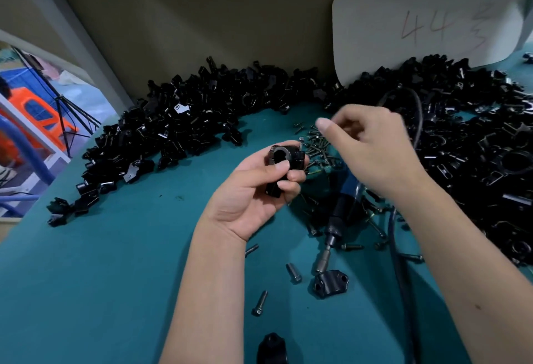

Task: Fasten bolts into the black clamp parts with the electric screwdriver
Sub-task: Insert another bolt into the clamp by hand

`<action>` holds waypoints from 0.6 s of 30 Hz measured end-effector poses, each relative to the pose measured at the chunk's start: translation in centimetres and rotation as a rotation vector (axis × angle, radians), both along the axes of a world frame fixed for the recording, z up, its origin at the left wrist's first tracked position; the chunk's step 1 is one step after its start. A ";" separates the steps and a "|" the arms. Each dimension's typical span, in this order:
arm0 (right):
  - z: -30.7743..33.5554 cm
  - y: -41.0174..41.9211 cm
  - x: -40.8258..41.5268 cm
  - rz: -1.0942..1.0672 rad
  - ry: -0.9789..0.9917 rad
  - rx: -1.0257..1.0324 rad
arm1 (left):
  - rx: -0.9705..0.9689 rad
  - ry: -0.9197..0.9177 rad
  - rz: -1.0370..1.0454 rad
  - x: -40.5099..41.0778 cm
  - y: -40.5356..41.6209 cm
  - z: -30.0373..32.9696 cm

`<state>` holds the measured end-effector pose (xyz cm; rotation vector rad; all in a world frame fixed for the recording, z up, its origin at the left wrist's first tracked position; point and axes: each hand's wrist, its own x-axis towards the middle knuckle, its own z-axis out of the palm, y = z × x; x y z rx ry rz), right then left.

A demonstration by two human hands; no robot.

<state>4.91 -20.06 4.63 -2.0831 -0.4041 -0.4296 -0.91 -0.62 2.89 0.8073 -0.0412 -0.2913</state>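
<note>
The left hand (253, 187) holds a black metal clamp part (285, 167) above the teal green table mat (115, 277), with the thumb and curled fingers closed around it. One small silver bolt (300, 144) stands upright in a hole at the right top corner of this clamp part.

Just right of the clamp part, the right hand (372, 144) hangs over a small heap of dark loose bolts (317, 147). Its fingers are curled and blurred, so I cannot tell if it pinches a bolt or not.

Below the clamp part and slightly right, the blue and black electric screwdriver (343, 205) lies on the mat, and its silver tip (324, 259) touches a single black clamp cap with two holes (331, 281). Some separate bolts (294, 272) lie left of this cap.

Behind the clamp part, a big pile of black clamp parts (202, 109) runs along the brown back wall, and a white card with "44" written (427, 23) leans there at the right.
</note>
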 end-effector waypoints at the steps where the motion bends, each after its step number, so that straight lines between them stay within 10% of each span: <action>1: 0.3 0.5 -0.3 0.167 0.082 0.096 | 0.021 -0.013 0.005 0.0 0.0 -0.1; 12: 0.6 0.2 -0.9 0.445 0.222 0.189 | 0.059 -0.021 -0.056 0.3 0.0 -0.5; 18: 1.1 0.3 -0.8 0.394 0.293 0.571 | 0.060 0.017 -0.010 0.4 -0.2 -0.3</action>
